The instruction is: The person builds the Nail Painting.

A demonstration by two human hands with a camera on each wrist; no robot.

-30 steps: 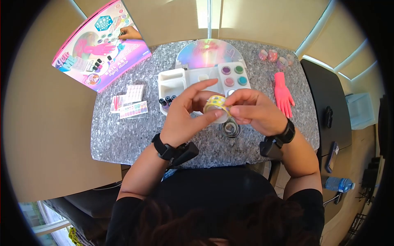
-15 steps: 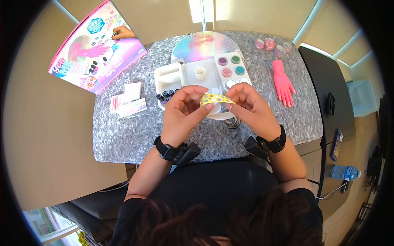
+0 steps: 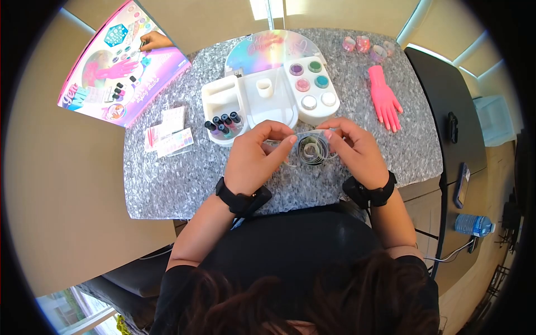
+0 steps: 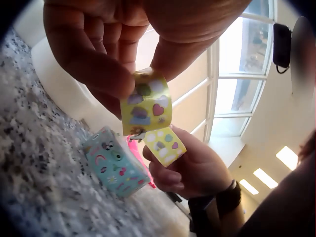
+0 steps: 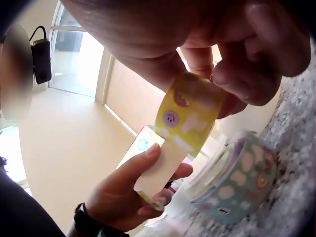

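A curled strip of yellow stickers (image 4: 146,101), printed with hearts, smiley faces and rainbows, spans both hands. My left hand (image 3: 255,153) pinches one end between thumb and fingers. At the other end, my right hand (image 3: 360,153) pinches it too. Part of the strip's pale back (image 5: 160,170) shows by the left thumb in the right wrist view. Just beyond and below the strip, nested rolls of stickers (image 3: 312,151) stand on the table; the outer one is a teal roll (image 5: 242,185) with rainbows and flowers.
A white tray (image 3: 269,111) holds several polish bottles (image 3: 224,124) and pots of colour. Sticker sheets (image 3: 174,143) and a printed box (image 3: 123,67) lie left. A pink model hand (image 3: 384,100) and small rolls (image 3: 363,44) sit on the right of the speckled table (image 3: 178,192).
The yellow strip was a tight loop, then was drawn out between the hands and turned edge-on to the head view. My hands have moved apart, and the head view has shifted.
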